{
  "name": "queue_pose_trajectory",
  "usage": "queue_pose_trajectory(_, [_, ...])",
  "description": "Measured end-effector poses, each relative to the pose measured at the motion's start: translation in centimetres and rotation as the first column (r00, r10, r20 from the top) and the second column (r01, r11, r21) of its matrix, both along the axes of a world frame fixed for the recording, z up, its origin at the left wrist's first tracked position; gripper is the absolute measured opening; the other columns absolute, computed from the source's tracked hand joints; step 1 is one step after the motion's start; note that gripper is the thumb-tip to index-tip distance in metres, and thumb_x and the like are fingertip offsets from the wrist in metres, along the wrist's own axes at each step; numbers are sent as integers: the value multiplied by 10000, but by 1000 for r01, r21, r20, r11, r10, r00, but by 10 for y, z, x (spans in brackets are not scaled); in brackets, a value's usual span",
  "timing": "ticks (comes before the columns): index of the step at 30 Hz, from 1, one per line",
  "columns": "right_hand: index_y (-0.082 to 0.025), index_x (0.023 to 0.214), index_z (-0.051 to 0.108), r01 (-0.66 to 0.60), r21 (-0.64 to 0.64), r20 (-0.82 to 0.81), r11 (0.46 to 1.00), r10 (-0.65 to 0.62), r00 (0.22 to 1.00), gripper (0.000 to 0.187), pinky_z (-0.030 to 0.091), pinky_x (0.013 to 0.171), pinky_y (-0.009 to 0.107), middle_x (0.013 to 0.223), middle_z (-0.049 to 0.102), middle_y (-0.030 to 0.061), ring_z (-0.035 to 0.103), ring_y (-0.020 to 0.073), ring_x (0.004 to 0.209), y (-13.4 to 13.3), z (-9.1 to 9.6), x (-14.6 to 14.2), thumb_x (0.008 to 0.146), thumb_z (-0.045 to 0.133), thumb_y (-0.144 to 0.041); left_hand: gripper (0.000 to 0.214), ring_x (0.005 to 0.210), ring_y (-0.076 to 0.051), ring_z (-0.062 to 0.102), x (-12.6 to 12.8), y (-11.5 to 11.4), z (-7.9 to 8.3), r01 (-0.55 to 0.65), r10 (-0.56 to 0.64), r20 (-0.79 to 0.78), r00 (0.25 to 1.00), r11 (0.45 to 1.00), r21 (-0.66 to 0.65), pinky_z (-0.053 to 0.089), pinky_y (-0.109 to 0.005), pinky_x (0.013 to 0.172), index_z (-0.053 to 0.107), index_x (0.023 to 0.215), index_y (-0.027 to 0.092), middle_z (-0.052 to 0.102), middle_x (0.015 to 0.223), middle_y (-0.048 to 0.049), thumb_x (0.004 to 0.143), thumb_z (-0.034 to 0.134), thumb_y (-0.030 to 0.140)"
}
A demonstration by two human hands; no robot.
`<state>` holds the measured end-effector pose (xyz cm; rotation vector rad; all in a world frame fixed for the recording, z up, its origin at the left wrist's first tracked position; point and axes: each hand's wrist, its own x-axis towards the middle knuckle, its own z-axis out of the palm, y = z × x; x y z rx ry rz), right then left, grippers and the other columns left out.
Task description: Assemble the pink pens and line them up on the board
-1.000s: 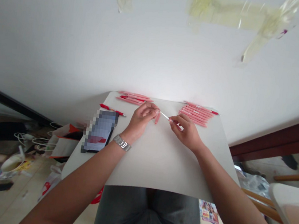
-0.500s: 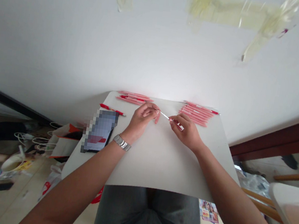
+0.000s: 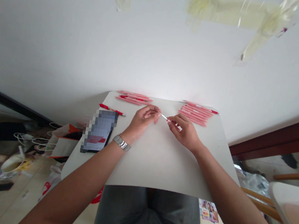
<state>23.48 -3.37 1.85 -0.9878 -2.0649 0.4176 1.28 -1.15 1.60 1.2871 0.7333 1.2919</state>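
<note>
My left hand (image 3: 142,123) is closed, its fingertips pinching one end of a thin, whitish pen refill (image 3: 163,116). The other end of the refill meets a red pen barrel (image 3: 177,127) gripped in my closed right hand (image 3: 187,131); fingers cover much of the barrel. Just under my left fingertips, a small pink piece (image 3: 156,121) shows on the white table (image 3: 160,157), partly hidden. Both hands are over the far half of the table, a short gap apart.
Pink pens lie in a row (image 3: 195,114) at the back right and a smaller group (image 3: 134,98) at the back left. Red pen parts (image 3: 112,109) lie above a phone (image 3: 99,131) on the left. A wall (image 3: 157,54) rises behind the table.
My hands have come slightly closer together, and a shorter length of refill shows between my left fingertips and the barrel. The pens on the table have not moved.
</note>
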Motion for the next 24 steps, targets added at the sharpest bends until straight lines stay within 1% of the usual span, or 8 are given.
queue_pose_trajectory(5, [-233,1154,715,-4,-7,1,1000,4,1000,230,515,717,349,957,657,80,619,198,815,1,-2,0,1090,539,-368,246,749,-136,598,-1,0,0,24,-24,8,1000,999,-35,503,-303,735,709,986,204,637,864,-16,878,835,385])
queue_pose_trajectory(9, [-237,1147,712,0,-10,-1,1000,0,1000,227,509,707,347,941,654,72,614,194,793,2,-4,1,1090,541,-375,253,748,-137,598,-1,1,-1,25,-25,5,1000,999,-36,499,-301,731,712,999,207,645,860,-17,878,837,390])
queue_pose_trajectory(12, [-235,1151,710,0,-8,-5,1000,0,1000,225,512,715,350,945,659,73,624,199,812,2,-4,1,1090,541,-371,242,754,-138,601,-2,1,-1,32,-31,2,1000,999,-30,502,-305,737,714,1016,209,655,878,-21,889,829,379])
queue_pose_trajectory(18, [-241,1156,704,11,-10,-26,1000,-12,1000,254,528,726,356,940,657,72,635,201,831,3,-5,2,1097,527,-414,251,753,-139,584,-2,2,-1,9,-9,1,1000,999,-36,495,-298,726,725,1000,216,662,878,-20,868,848,390])
queue_pose_trajectory(21, [-242,1143,698,21,-25,-52,999,-22,998,265,539,725,353,933,655,69,639,196,829,4,-4,2,1099,520,-434,224,783,-141,608,-4,6,-2,-40,40,-10,999,999,-22,498,-296,761,724,983,220,690,929,-28,890,822,399])
queue_pose_trajectory(23, [-241,1137,696,29,-30,-59,999,-31,998,270,542,723,354,930,656,70,636,197,831,4,-3,3,1099,519,-440,224,865,-156,649,-7,9,-4,-137,137,-53,989,990,14,502,-294,800,726,995,221,714,1001,-39,912,791,419])
queue_pose_trajectory(24, [-240,1136,695,33,-32,-60,999,-35,998,271,543,721,354,928,655,70,634,197,832,4,-3,3,1099,518,-441,228,913,-173,667,-8,10,-5,-168,172,-103,980,985,46,505,-299,823,726,1002,217,724,1011,-47,916,781,421])
